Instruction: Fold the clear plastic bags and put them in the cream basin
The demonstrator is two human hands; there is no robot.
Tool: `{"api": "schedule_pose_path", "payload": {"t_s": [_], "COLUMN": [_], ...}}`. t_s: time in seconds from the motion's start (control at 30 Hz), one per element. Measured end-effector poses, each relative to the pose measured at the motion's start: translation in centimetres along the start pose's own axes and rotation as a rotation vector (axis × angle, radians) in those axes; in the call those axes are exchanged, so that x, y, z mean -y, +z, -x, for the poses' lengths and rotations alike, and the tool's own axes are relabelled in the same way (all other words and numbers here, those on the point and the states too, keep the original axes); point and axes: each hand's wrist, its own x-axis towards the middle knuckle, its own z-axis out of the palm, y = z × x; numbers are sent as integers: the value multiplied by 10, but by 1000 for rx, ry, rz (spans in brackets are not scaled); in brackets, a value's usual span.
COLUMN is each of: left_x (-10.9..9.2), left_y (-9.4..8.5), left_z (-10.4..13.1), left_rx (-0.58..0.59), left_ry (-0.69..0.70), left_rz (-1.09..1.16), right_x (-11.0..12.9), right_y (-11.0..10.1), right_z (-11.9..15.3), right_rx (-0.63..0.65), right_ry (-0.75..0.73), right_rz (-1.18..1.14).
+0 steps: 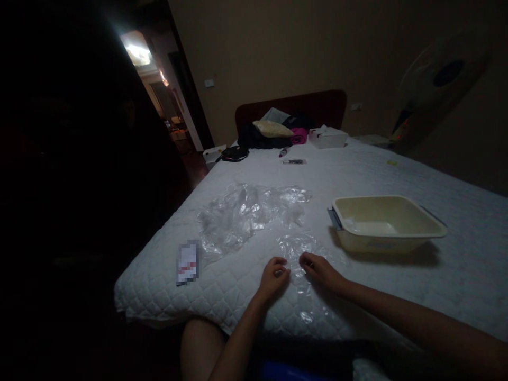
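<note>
A clear plastic bag [304,299] lies crinkled at the near edge of the bed, between my hands. My left hand [273,279] is at its left side, fingers curled and closed on the thin film. Opposite it, my right hand [322,271] pinches the bag with thumb and fingertips. The film is so transparent that its exact edges are hard to make out. Just beyond lies a spread of more clear plastic bags [250,209], crumpled and shiny.
A cream plastic basin [391,243] with grey side handles stands on the white quilted bed [154,296] to the right. A phone-like object [188,263], blurred out, lies left. Farther back are a tissue box [328,137], a black bag [235,153] and a fan [440,76].
</note>
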Motion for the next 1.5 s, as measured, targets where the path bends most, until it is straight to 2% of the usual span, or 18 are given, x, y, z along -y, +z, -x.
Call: {"api": "schedule_pose_path", "payload": {"t_s": [0.17, 0.27, 0.67, 0.97, 1.2, 1.3, 1.5], "left_x": [1, 0, 3, 0, -2, -2, -3], "left_y": [2, 4, 10, 13, 13, 14, 16], "left_z": [-1, 2, -2, -1, -1, 0, 4], "left_rx": [-14, -31, -68, -122, -149, -167, -260], "left_ry": [6, 8, -10, 47, 96, 98, 95], "left_rz": [-34, -77, -199, -332, -459, -512, -598], "right_x": [-2, -1, 6, 0, -1, 0, -7], "right_y": [-3, -3, -2, 7, 7, 6, 9], "right_z": [-6, -6, -12, -17, -16, -18, -20], "right_rx": [85, 118, 213, 208, 275, 335, 336], "right_ry": [-145, -169, -103, 80, -124, -129, -121], "right_rz": [113, 157, 289, 307, 534, 592, 598]}}
